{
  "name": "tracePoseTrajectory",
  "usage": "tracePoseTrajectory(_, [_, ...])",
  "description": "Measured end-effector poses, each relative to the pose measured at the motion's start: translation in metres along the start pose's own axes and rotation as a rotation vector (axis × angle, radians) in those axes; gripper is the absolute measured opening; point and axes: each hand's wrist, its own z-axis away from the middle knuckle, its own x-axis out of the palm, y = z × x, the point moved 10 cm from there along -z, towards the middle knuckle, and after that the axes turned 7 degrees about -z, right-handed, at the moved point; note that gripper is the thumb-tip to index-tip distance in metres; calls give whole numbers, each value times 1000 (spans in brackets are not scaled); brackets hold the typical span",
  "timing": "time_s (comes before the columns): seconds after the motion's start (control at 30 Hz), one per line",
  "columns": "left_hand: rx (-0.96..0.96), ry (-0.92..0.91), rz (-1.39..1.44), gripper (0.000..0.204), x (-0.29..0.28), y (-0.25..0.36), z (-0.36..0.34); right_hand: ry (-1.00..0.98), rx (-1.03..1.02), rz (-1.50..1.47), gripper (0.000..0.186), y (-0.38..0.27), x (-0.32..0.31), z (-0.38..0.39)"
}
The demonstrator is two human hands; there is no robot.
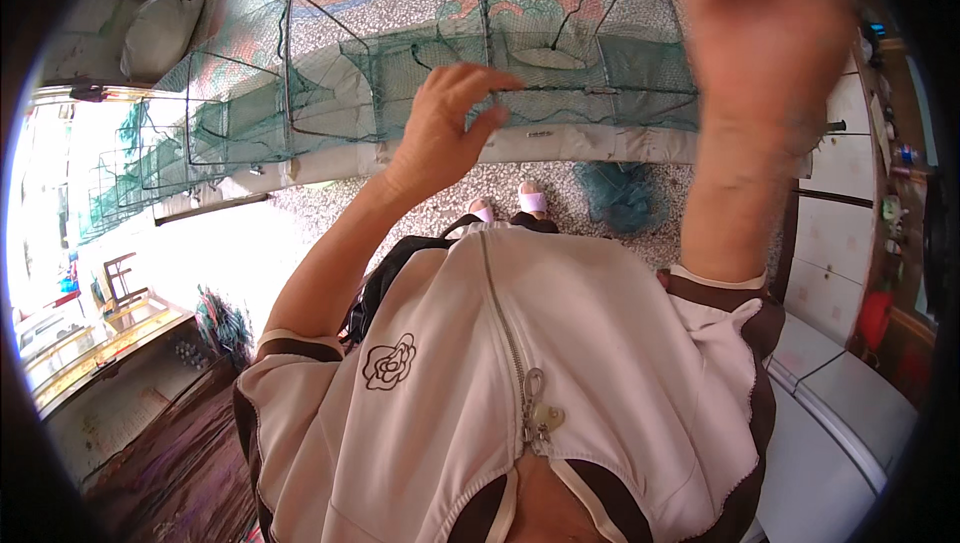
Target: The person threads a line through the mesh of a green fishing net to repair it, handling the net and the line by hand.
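Observation:
A long green mesh net trap [400, 93] with dark, squarish wire frames stretches across the view in front of me. My left hand [445, 128] is raised over its near side, thumb and forefinger curved with a gap between them. I make out nothing in that gap; the other fingers are partly hidden. Up at the right, my right hand [765, 23] is lifted close to the camera, beyond the trap's right part. Motion smears its fingers, so whether they hold anything does not show.
A bunched teal net [622, 198] lies on the speckled floor, right of my feet in pale slippers [532, 201]. A white sack [160, 35] stands at the far left. White tiled units [835, 233] line the right side. A wooden frame [110, 343] is at the lower left.

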Motion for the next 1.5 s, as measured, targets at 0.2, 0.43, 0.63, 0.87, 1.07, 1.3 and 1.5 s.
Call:
tracePoseTrajectory(0.2, [-478, -180, 787, 17, 25, -54, 14, 156, 183, -2, 21, 3, -52, 38])
tracePoseTrajectory(0.43, [-534, -138, 814, 19, 1, -78, 4, 37, 588, 571, 9, 66, 9, 146])
tracePoseTrajectory(0.63, [-525, -220, 747, 17, 13, -80, -2, 172, 684, 625, 10, 102, 13, 199])
tracePoseTrajectory(0.87, [-469, -206, 509, 13, 17, -82, -4, 333, 644, 570, 10, 119, 16, 213])
tracePoseTrajectory(1.07, [-502, -218, 478, 15, 20, -82, -3, 500, 626, 427, 16, 140, 27, 216])
tracePoseTrajectory(1.3, [-530, -202, 405, 13, 20, -84, 2, 200, 509, 784, 19, 119, 49, 180])
tracePoseTrajectory(1.5, [-413, 29, 393, 11, -4, -70, 2, -11, 410, 1099, 4, 126, 64, 134])
